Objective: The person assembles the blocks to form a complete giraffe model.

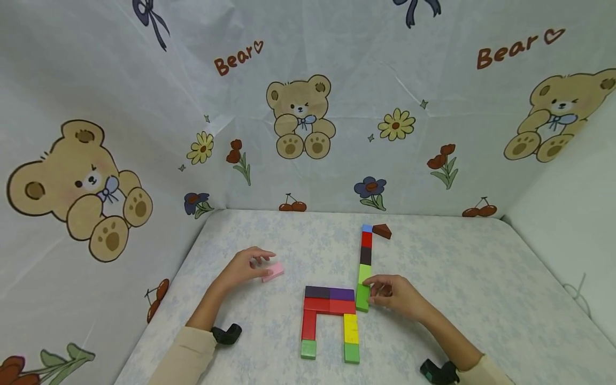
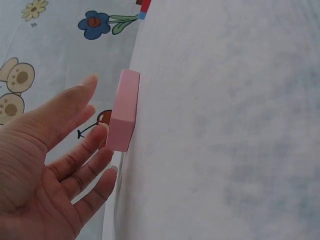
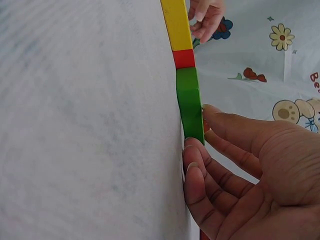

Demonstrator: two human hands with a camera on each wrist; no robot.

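Note:
A pink block (image 1: pixel 273 271) lies on the table at the left, its side faces showing in the left wrist view. Beside it is my left hand (image 1: pixel 248 266), fingers loosely spread and fingertips close against the block; whether they touch is hard to tell. My right hand (image 1: pixel 397 295) pinches the green block (image 3: pixel 191 107) at the lower end of an upright row, thumb on its top and curled fingers by its end. Above that block follow a lime block (image 1: pixel 364 274), a black block (image 1: pixel 366 255), a red block (image 1: pixel 367 239) and a blue block (image 1: pixel 367 228).
Left of the row, red blocks (image 1: pixel 329 305) form a crossbar under a black block (image 1: pixel 316 292) and a purple block (image 1: pixel 342 294). Two legs end in green blocks (image 1: pixel 308 349); one includes a yellow block (image 1: pixel 351 328). A brown wedge-shaped block (image 1: pixel 382 231) lies near the row's far end.

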